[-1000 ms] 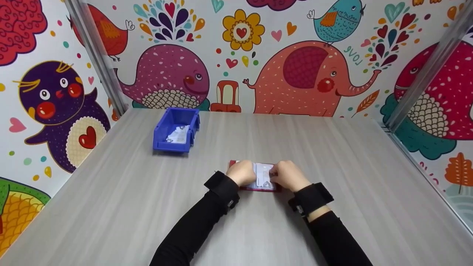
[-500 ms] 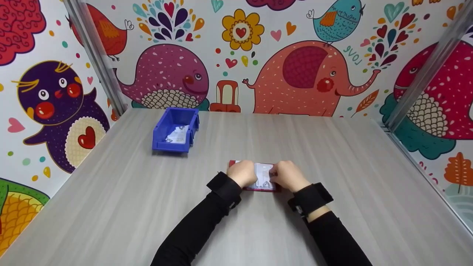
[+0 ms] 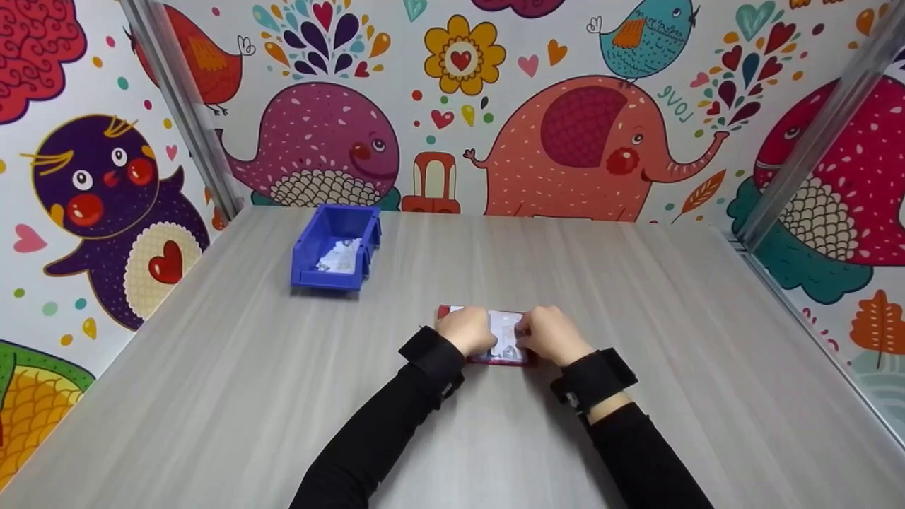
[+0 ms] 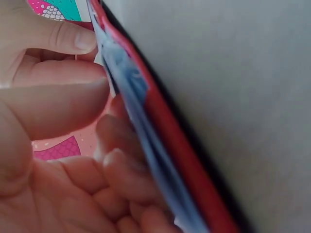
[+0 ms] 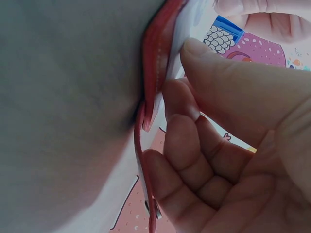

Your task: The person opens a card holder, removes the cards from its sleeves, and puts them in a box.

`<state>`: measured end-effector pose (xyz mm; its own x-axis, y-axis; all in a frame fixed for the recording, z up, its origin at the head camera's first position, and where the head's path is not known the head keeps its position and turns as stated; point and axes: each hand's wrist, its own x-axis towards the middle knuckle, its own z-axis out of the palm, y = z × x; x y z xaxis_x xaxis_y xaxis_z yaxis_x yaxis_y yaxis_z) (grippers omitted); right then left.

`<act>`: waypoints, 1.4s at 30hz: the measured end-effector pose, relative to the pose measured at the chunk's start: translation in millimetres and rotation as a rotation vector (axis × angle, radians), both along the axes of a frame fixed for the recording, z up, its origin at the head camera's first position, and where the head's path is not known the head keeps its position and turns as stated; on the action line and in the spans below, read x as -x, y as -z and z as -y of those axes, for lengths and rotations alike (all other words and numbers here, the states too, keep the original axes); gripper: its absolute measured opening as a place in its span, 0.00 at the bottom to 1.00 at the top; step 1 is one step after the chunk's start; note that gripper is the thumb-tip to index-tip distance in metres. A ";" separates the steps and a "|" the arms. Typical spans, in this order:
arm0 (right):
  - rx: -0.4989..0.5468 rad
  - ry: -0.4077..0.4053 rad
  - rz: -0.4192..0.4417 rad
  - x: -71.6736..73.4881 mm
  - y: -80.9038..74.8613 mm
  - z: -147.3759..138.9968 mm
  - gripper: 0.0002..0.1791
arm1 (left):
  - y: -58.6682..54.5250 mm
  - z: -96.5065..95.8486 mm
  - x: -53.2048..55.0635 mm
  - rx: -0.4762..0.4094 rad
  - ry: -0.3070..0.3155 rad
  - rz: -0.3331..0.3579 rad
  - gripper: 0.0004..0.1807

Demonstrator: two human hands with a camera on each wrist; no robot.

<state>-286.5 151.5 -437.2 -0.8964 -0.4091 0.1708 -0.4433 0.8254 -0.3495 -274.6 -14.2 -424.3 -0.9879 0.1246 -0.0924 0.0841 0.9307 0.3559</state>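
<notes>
A red card holder (image 3: 444, 311) with clear sleeves lies spread on the table, a pale printed card (image 3: 503, 334) showing over its right half. My left hand (image 3: 466, 331) covers the left half; in the left wrist view its thumb and forefinger pinch the card at its edge, the other fingers curling beside the sleeves (image 4: 141, 116). With thumb and forefinger my right hand (image 3: 555, 336) holds the sleeve edge at the holder's right side. Below these fingers in the right wrist view hangs a red strap (image 5: 140, 145) with a snap. The fingertips are hidden in the head view.
At the back left stands a blue bin (image 3: 327, 281) with several printed cards (image 3: 341, 257) inside. The table (image 3: 672, 311) is bounded by printed walls (image 3: 565, 155) and metal posts (image 3: 788, 162) at the far corners.
My left hand has edged rightward over the card holder, covering a little more of the card. My right hand has stayed in place.
</notes>
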 end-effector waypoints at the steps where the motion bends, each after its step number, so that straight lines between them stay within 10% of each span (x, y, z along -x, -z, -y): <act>1: -0.001 -0.006 -0.007 0.1 0.0 -0.1 0.07 | 0.1 0.2 0.4 -0.003 0.002 0.002 0.09; 42: -0.017 -0.062 -0.010 -3.0 -1.6 -2.6 0.10 | -1.0 13.4 1.1 -0.125 0.061 0.002 0.07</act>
